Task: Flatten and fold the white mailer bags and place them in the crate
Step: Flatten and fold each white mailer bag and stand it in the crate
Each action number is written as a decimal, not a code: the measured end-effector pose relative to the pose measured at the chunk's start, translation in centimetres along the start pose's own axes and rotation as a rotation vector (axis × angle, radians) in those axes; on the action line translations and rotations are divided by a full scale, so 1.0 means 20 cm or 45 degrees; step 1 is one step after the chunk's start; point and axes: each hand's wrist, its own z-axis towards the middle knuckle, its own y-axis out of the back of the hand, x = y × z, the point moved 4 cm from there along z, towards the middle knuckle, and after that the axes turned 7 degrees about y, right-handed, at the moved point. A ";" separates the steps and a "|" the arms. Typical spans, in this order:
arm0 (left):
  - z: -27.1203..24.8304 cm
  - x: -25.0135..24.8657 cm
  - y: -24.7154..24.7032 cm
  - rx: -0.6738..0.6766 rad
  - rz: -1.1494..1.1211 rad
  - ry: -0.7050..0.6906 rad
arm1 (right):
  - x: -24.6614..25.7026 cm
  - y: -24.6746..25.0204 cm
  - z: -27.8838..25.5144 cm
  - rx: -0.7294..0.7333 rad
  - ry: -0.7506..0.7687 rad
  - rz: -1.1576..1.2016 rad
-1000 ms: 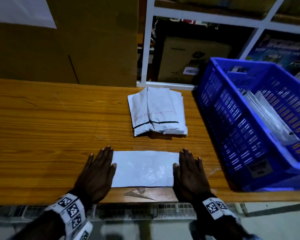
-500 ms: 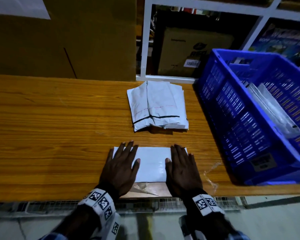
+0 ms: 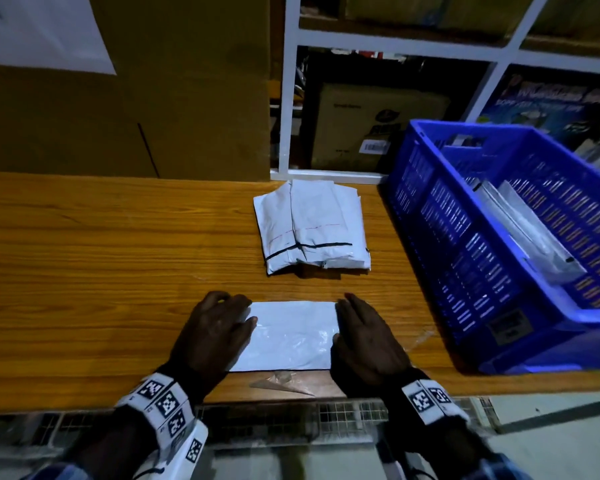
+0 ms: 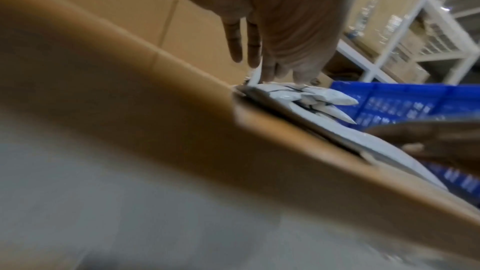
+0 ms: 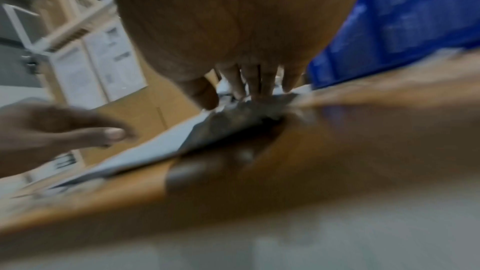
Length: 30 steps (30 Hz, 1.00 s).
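The flattened mailer bag [image 3: 291, 336] lies on the counter [image 3: 101, 271] near its front edge, long axis running left to right, one hand on each end. The left hand [image 3: 213, 336] curls its fingers at the left end, seemingly pinching that edge, though blur leaves this unsure. The right hand [image 3: 368, 341] presses flat, fingers straight. The blue crate [image 3: 465, 258] stands to the right, nearer the right hand; the pile of unfolded bags [image 3: 312, 226] lies just behind.

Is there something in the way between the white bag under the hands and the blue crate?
Nothing visible blocks it. The mailer bag lies left of the blue crate, with only bare table between; the bag stack sits farther back.
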 end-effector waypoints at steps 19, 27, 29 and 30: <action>0.24 -0.04 0.22 0.270 0.088 -0.197 | 0.20 0.31 0.17 -0.133 0.283 -0.329; -0.16 -0.01 0.14 0.124 0.080 -0.355 | 0.30 0.16 -0.06 -0.260 0.300 -0.321; -0.26 0.05 0.08 0.163 0.060 -0.321 | 0.31 0.10 -0.13 -0.234 0.270 -0.287; -0.29 0.06 0.06 0.165 0.027 -0.268 | 0.32 0.08 -0.14 -0.216 0.258 -0.269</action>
